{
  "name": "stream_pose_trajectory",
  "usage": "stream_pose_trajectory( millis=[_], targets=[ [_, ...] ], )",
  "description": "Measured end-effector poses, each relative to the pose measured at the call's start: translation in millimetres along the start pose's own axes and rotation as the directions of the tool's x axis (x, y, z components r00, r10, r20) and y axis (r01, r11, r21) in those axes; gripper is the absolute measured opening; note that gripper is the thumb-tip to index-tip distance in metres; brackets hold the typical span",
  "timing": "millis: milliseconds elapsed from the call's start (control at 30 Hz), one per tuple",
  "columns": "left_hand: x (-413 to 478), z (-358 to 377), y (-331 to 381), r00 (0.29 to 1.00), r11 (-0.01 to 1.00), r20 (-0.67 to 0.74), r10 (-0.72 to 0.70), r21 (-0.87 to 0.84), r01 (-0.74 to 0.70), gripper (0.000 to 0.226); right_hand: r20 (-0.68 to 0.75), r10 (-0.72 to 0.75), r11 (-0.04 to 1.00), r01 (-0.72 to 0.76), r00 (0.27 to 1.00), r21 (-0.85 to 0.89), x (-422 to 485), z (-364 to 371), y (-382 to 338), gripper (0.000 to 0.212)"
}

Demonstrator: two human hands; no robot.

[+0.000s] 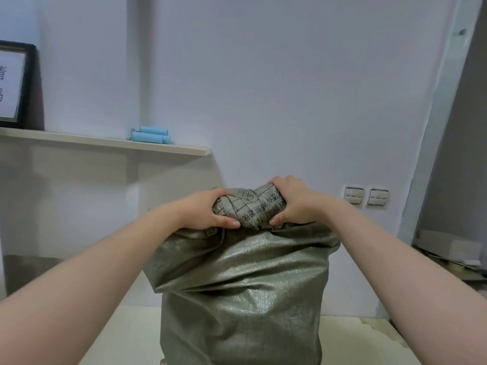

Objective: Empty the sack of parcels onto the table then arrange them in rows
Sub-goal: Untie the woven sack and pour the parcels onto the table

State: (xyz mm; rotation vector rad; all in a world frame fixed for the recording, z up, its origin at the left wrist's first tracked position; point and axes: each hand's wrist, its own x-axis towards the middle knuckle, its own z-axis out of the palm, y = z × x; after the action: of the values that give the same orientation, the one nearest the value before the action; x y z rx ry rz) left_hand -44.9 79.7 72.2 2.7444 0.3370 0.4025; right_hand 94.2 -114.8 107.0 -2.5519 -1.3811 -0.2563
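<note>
**Sack still full-bodied, no parcels out yet**

The grey-green woven plastic sack [242, 285] stands upright at 6 o'clock in the view, its base on the pale cream table [126, 338]. Both hands clamp its bunched, printed upper end. The left hand [208, 209] grips at the bunch's 9 o'clock and the right hand [292, 204] at its 3 o'clock, close together with crumpled fabric between them. I cannot tell whether that end is the mouth or the bottom.

No parcel lies on the visible table, so emptying looks barely begun or not begun. Tipping out and arranging the rows all seem left to do.

A pale wooden shelf [105, 142] at 9 o'clock carries light blue cylinders [150, 137].
</note>
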Motion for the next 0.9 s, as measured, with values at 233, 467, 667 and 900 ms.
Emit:
stream_pose_trajectory(
  millis=[233, 467, 667, 900],
  targets=[
    [-5.2, -7.6, 30.2, 0.859, 0.978, -0.511, 0.031, 0.194, 0.08, 0.036, -0.535, 0.039, 0.996, 0.007, 0.844, 0.085, -8.0, 11.4, -21.8, 0.039],
    [5.6, -35.6, 52.9, 0.564, 0.976, -0.802, 0.197, 0.212, -0.04, 0.034, -0.794, 0.007, 0.975, 0.173, 0.608, 0.141, 7.7, -28.6, -19.4, 0.04],
    [9.9, 36.2, -3.9, 0.884, 0.996, -0.467, 0.016, 0.086, 0.027, 0.049, -0.426, -0.065, 0.984, 0.129, 0.902, 0.121, 11.9, 49.4, 9.9, 0.042],
    [19.8, -9.8, -15.1, 0.965, 0.996, -0.246, -0.087, -0.009, 0.087, 0.094, -0.292, 0.092, 0.994, -0.106, 0.952, -0.032, 9.7, 39.3, 23.0, 0.057]
  ],
)
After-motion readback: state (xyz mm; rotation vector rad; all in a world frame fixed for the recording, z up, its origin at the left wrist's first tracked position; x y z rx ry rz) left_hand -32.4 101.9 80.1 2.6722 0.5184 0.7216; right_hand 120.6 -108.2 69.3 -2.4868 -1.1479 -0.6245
